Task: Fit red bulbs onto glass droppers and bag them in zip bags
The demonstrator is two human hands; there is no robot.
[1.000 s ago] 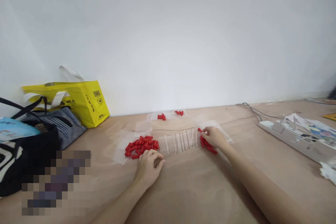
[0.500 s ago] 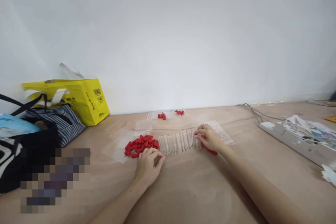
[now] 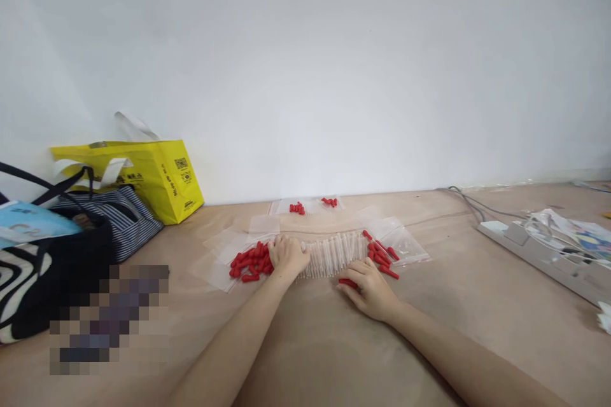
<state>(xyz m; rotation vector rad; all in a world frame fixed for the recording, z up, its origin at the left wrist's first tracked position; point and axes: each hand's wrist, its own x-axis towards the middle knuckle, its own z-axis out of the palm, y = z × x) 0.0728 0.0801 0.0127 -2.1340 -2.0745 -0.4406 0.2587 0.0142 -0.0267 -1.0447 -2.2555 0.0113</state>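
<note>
Right hand (image 3: 366,291): thumb and fingers pinching red piece (image 3: 348,282), at near edge of pale stick row (image 3: 334,255). Left hand (image 3: 289,255): fingers bent at row's left end, beside left red pile (image 3: 252,262); can't tell whether gripping. Right red pile (image 3: 380,255) by clear bag (image 3: 405,243). Light touch best: row looks easily knocked askew.

At left, by the white wall (image 3: 334,76), a yellow bag (image 3: 179,181); just in front, a striped bag (image 3: 128,226), then a black bag (image 3: 67,296) with a light-blue package (image 3: 35,226) at its mouth. At right on the brown tabletop (image 3: 324,350), a white power strip (image 3: 529,253) beside a printed sheet (image 3: 589,238), grey cables (image 3: 468,202) behind, a crumpled white scrap (image 3: 605,318) near.
</note>
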